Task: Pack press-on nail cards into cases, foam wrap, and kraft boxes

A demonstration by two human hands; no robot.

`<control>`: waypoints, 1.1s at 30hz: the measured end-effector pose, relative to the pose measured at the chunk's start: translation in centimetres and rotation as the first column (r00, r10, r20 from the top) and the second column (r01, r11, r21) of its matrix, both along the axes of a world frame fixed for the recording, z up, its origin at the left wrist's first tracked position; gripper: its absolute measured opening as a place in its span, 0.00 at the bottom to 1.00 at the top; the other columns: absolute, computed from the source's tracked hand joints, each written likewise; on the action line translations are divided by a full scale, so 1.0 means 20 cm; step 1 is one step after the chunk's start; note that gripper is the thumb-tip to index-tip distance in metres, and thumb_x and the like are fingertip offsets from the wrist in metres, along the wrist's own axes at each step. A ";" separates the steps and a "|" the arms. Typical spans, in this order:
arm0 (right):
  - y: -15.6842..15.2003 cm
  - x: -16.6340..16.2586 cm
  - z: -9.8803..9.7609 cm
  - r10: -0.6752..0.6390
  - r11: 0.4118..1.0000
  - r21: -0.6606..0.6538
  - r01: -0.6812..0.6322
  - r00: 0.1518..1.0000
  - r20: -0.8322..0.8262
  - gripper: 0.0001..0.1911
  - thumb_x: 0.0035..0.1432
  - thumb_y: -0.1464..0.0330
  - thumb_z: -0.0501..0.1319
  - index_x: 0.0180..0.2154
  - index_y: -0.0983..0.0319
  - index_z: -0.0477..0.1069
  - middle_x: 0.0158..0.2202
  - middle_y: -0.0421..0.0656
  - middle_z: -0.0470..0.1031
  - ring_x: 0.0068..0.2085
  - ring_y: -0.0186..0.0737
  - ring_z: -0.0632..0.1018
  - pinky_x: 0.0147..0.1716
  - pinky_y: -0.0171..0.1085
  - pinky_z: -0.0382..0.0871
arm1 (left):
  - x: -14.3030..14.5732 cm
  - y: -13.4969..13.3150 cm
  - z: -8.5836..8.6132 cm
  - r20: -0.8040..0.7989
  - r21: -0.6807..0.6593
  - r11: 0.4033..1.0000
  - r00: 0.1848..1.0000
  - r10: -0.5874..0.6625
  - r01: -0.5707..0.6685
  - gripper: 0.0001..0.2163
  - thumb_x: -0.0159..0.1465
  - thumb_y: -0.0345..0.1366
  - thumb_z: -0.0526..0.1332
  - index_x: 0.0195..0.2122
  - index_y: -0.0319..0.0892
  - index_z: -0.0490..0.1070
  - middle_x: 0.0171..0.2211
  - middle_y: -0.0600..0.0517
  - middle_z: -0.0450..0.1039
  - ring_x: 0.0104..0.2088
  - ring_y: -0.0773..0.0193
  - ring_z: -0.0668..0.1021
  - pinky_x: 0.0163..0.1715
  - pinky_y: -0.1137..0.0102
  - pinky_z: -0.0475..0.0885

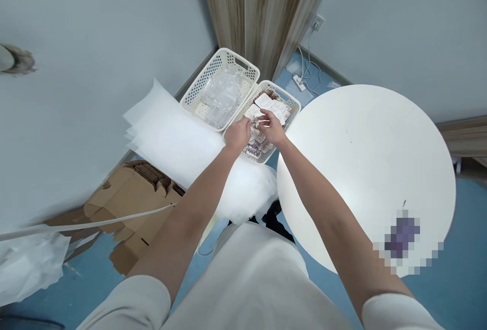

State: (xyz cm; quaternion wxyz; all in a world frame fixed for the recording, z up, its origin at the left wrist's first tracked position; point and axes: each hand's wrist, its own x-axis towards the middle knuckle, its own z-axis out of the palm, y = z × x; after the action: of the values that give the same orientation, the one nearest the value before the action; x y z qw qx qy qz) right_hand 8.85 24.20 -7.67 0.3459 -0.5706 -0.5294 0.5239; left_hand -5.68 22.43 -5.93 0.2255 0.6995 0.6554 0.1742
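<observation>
Left hand (236,135), right hand (273,128) mid-frame over basket (293,102), fingers pinching small clear piece (255,123); risks dropping among cards (265,100) on loose pinch.

Pale walls (95,40) meet a blue floor (470,249); a wood-grain panel (262,10) stands in the corner (wall socket (317,22) just beside it), a round white table (361,157) nearby.

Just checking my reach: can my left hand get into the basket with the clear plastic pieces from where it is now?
Probably yes. The left hand is at the edge of the card basket, which sits right against the open-topped plastic basket. Nothing covers the clear plastic pieces, and nothing stands between them and the hand.
</observation>
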 end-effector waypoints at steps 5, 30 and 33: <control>-0.11 0.09 0.12 -0.141 0.990 0.032 0.139 0.987 0.073 0.26 0.44 0.63 0.62 0.48 0.58 0.64 0.46 0.45 0.66 0.39 0.37 0.70 0.41 0.42 0.67 | 0.03 -0.12 0.06 0.404 -0.037 0.986 0.900 0.162 -0.160 0.10 0.59 0.34 0.53 0.39 0.40 0.70 0.34 0.48 0.75 0.36 0.64 0.76 0.38 0.71 0.68; -1.40 0.98 0.48 -0.243 0.969 -0.099 0.228 0.951 -0.191 0.20 0.48 0.62 0.61 0.45 0.60 0.69 0.26 0.37 0.67 0.28 0.32 0.70 0.36 0.40 0.66 | 0.73 -0.91 0.39 0.776 -0.414 0.808 0.626 0.072 0.420 0.13 0.50 0.40 0.63 0.36 0.40 0.72 0.28 0.50 0.74 0.30 0.64 0.75 0.37 0.66 0.69; -1.50 1.09 0.48 -0.321 0.947 -0.079 0.311 0.924 -0.208 0.19 0.48 0.61 0.61 0.43 0.60 0.68 0.26 0.37 0.67 0.28 0.32 0.70 0.34 0.39 0.66 | 0.83 -1.00 0.42 0.767 -0.423 0.776 0.640 0.031 0.469 0.12 0.50 0.40 0.64 0.34 0.40 0.72 0.25 0.51 0.74 0.29 0.64 0.76 0.37 0.65 0.69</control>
State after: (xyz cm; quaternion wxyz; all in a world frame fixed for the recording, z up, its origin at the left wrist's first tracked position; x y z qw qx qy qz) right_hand 30.70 -5.89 1.87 0.4688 -0.5952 -0.3777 0.5323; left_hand 10.99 2.41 2.47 0.6955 0.5396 0.4307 0.1991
